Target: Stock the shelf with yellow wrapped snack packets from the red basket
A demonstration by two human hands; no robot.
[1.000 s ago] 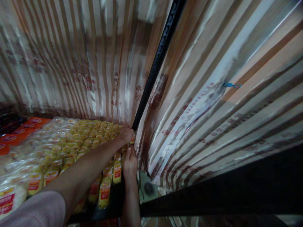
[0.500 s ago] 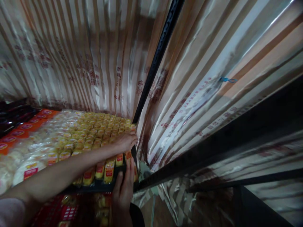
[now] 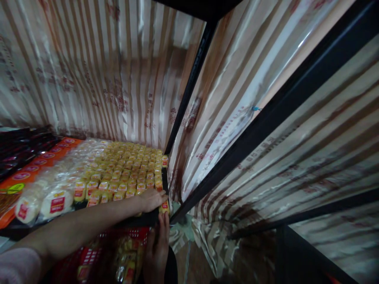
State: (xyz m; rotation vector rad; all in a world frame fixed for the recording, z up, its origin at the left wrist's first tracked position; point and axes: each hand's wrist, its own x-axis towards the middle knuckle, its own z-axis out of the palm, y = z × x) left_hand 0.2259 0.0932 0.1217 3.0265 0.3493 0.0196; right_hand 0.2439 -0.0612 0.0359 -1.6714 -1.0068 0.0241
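Observation:
Along the right edge of the shelf, a small yellow wrapped cake with a red label (image 3: 164, 206) sits at the front corner. My left hand (image 3: 151, 199) reaches across from the left, its fingers curled onto the top of this cake. From below comes my right hand (image 3: 157, 246), fingers stretched upward, with the tips against the cake's front face. Rows of similar wrapped cakes (image 3: 124, 167) stand packed together behind and left of my hands. My left hand and forearm hide part of the front rows. A dark strip of shelf (image 3: 164, 177) shows behind the held cake.
Left of the cakes lie round white packets (image 3: 57, 203), orange packs (image 3: 38, 161) and dark glossy packs (image 3: 26, 152). Below the shelf is a red plastic basket (image 3: 91, 256) with wrapped cakes. Black metal posts (image 3: 189, 86) and bars (image 3: 251, 138) frame striped sheeting (image 3: 133, 79).
My left hand has come forward along the right edge to the front corner, leaving a bare strip behind it. My right hand sits slightly lower in view. The camera view has shifted.

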